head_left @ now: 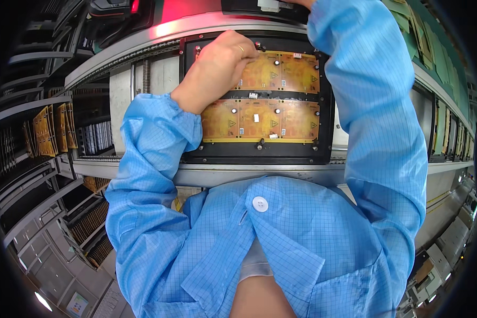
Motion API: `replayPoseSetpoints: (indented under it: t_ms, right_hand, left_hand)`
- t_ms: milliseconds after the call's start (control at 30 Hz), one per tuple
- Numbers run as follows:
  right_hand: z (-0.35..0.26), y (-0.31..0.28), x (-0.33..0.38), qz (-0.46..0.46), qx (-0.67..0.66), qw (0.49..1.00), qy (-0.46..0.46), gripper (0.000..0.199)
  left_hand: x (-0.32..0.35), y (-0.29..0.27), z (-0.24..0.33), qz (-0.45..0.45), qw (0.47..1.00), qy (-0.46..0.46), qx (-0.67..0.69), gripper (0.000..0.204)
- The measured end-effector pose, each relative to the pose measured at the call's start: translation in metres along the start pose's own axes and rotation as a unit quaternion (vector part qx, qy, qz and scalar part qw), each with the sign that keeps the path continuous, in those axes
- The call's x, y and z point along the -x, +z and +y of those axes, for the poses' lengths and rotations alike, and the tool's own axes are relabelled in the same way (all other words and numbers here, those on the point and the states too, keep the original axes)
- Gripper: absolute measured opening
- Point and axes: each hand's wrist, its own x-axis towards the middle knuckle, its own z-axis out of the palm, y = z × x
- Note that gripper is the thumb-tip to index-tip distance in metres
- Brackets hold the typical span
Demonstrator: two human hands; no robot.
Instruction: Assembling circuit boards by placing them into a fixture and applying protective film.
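A black frame [222,153] lies before me, holding two amber circuit board panels, an upper one [299,74] and a lower one [259,122]. My left hand [220,66] is over the upper panel's left part, covering it. Its fingers are curled together near the panel's top edge, and whatever is in them is hidden. My right hand [302,3] reaches to the top edge of the view beside a dark tray [238,7] with white parts [268,5]; its fingers are mostly cut off. Small white connectors [256,118] sit on the panels, and another [253,96] lies on the strip between them.
Metal conveyor rails [222,174] run along the frame's near and far sides. Racks with upright amber boards [45,131] stand at the left. A dark device with a red light [135,6] is at the far left, and green sheets [429,37] at the far right.
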Motion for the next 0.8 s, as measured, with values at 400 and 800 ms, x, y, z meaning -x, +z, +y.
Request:
replayPoseSetpoints:
  t_ms: [400,800]
  right_hand:
    - [0.016,-0.008,-0.011,-0.093,-0.318,0.942,0.055,0.013]
    - [-0.025,-0.024,0.053,0.063,-0.203,0.977,0.033,0.011]
  left_hand:
    - [0.021,-0.021,0.044,-0.065,0.996,-0.045,0.028,0.015]
    - [0.035,-0.011,0.052,-0.086,0.983,-0.106,0.121,0.009]
